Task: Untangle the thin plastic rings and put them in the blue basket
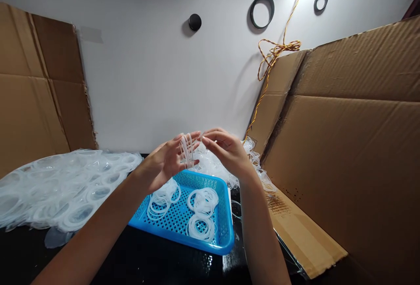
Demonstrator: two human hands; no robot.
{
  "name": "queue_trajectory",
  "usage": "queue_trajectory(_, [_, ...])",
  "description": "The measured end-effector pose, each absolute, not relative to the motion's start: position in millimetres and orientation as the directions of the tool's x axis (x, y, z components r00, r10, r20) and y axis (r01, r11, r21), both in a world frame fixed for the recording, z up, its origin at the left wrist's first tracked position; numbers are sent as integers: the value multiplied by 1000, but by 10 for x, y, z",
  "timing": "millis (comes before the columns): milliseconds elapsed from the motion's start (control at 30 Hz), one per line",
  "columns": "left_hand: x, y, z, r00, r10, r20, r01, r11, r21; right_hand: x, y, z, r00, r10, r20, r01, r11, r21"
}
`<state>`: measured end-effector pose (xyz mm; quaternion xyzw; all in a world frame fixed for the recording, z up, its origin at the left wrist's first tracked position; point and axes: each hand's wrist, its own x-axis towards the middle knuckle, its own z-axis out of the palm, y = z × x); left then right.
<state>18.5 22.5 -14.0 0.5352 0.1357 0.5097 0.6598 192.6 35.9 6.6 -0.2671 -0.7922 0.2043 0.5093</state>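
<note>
Translucent rings on the fingers: a few thin loops hang around the left hand's fingers, above the far side of the basket.
Left hand: palm turned up and inward, fingers spread and pointing toward the right hand; the loops encircle the fingers rather than being clenched.
Right hand: wrist bent, thumb and forefinger drawn together near the left fingertips; whether a ring is pinched there I cannot tell.
Forearms: they reach in from the lower corners, the left on a long slant, the right steeper, with the basket between them.
Blue basket: low perforated walls; the left forearm crosses above its left side, and the right rim lies just beside the right forearm.
Ring clusters in the basket: one at left, two at right, the latter touching; bare perforated floor shows between left and right.
Loose ring pile: behind the basket, partly hidden by the hands.
Heap of sheets with round holes: left of the basket, reaching near the left forearm.
Black table: a strip runs along the basket's front edge.
Cardboard panels: one at left, another at right, bounding sideways room.
White wall: stands beyond the hands, between the panels.
Yellow cord: hangs knotted by the right panel.
</note>
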Motion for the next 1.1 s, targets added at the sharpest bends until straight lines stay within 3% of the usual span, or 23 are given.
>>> queue_trajectory(167, [186,149,-111,460,784,418,-538,-129,833,1800,249,45,-550,683,481,49,601,-797])
queue_trajectory(300, [158,146,-106,465,794,393,-506,-126,853,1745,186,40,-596,691,409,1,510,-860])
queue_trajectory(633, [68,102,-23,412,852,323,-463,-109,879,1805,141,79,-645,683,342,19,462,-886])
queue_trajectory(1100, [20,84,-19,466,802,374,-477,-129,870,1819,122,77,-636,694,339,11,447,-895])
